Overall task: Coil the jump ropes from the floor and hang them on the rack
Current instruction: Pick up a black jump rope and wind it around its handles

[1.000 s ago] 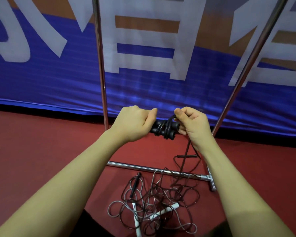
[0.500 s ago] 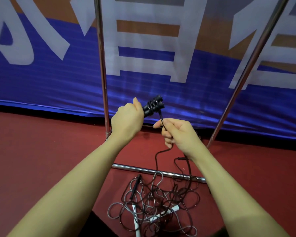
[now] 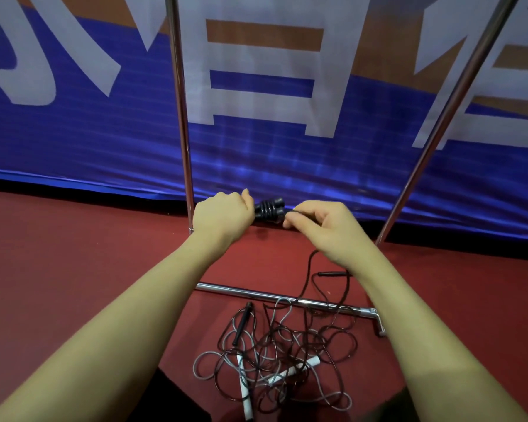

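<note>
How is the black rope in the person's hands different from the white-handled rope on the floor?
The black rope is held up, its cord wound in tight turns round its paired handles; the white-handled rope lies loose and tangled on the red floor. The left hand grips the black handles and the right hand pinches its cord; nothing touches the white one. Both are jump ropes, unhung.

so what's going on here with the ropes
A person is winding a black jump rope around its own pair of handles. The left hand grips the handles; the right hand pinches the cord beside the wraps. The cord's slack trails down to the red floor, where other ropes lie in a tangled pile at the foot of the metal rack.
</note>
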Motion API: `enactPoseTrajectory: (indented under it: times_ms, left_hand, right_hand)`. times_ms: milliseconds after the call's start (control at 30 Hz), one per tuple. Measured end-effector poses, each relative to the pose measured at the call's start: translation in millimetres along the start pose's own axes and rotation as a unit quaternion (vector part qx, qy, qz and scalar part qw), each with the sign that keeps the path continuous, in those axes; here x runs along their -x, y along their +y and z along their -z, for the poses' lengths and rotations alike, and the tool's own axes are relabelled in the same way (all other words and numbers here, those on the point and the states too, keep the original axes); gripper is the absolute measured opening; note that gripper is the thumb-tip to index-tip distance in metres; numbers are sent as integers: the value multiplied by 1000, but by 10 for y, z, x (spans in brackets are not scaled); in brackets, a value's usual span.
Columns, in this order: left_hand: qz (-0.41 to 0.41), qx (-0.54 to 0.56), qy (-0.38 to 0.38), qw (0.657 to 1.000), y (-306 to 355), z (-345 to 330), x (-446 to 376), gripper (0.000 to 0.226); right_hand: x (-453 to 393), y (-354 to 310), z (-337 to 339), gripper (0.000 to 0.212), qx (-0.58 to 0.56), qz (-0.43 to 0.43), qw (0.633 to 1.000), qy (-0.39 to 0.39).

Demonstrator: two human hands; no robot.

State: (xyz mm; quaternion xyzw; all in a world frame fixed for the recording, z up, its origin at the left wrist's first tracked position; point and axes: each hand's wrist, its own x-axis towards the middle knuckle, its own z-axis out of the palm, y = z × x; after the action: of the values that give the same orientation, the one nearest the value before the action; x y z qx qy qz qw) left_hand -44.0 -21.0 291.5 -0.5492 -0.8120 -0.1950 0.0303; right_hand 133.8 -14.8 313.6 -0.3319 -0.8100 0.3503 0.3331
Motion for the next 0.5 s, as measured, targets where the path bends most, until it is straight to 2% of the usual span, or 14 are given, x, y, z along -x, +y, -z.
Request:
enactPoseTrajectory:
  times_ms: [100,167,300,400,500]
  left_hand:
    - [-78,-15,-15,997,46,-5,31,53]
    - [-130,-21,-21,991,67,26,61,52]
    - [-207,-20,1,978,145,140,129,49]
    - [-261,19,51,964,140,223,164,49]
    - [-233,75,82,966,180,330,205,47]
  right_hand:
    - [-29,88,28,22,36,39,995,89]
    - [-43,119,73,26,19,24,991,133]
    - [-67,177,145,29,-58,-38,985,157]
    - [-82,235,167,29,-121,-75,975,168]
    - [-104,251,152,32,-184,-82,963,181]
